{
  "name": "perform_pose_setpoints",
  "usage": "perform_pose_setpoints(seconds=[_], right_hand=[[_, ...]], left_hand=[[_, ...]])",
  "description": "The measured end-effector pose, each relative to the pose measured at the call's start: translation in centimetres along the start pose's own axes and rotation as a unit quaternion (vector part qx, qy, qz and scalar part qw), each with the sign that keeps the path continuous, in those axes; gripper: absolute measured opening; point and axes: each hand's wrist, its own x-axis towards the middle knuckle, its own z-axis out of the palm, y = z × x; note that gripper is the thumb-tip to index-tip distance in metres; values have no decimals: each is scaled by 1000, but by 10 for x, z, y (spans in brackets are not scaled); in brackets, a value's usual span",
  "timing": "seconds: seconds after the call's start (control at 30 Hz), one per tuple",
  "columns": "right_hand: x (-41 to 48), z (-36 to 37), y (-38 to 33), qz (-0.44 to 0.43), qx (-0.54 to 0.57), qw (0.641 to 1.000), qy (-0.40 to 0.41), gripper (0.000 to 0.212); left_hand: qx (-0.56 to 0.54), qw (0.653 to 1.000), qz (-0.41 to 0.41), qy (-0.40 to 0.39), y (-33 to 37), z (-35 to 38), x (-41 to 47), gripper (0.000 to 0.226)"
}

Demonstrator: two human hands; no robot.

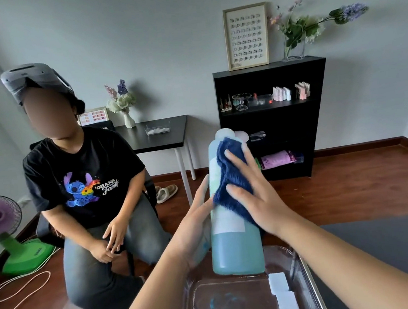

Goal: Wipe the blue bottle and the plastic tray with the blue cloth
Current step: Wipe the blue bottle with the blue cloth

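Your left hand [196, 222] holds the tall translucent blue plastic bottle [237, 247] from its left side, with the fingers wrapped around the body near the white label. The bottle is upright and lifted just above the far end of the clear plastic tray [312, 284], which lies directly under it at the bottom of the view. Your right hand [257, 199] is flat with the fingers spread, and it presses the dark blue knitted cloth [229, 177] against the upper right side of the bottle, below the pale cap. The cloth covers the shoulder of the bottle and hangs down over part of the label. Inside the tray, near its right wall and below the bottle, there are some small white square pads [282, 291]. To the left of the bottle a person in a black printed T-shirt [82, 179] sits on a chair.
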Motion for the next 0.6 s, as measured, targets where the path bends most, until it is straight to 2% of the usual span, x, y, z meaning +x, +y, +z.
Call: perform_pose_setpoints(seconds=[0.1,0.2,0.37,0.5,0.6], right_hand=[[29,-10,-3,28,48,998,9,57],[38,-11,-1,59,130,990,-7,60],[-5,1,10,113,246,961,-57,63],[-22,8,16,93,234,967,-23,73],[-22,10,11,55,134,989,3,76]], left_hand=[[-5,1000,-1,-12,-4,3,-4,73],[-16,1000,23,14,-4,5,-3,77],[-40,997,38,49,1,-1,0,75],[13,999,23,46,7,-3,2,71],[68,996,16,48,12,-1,6,65]])
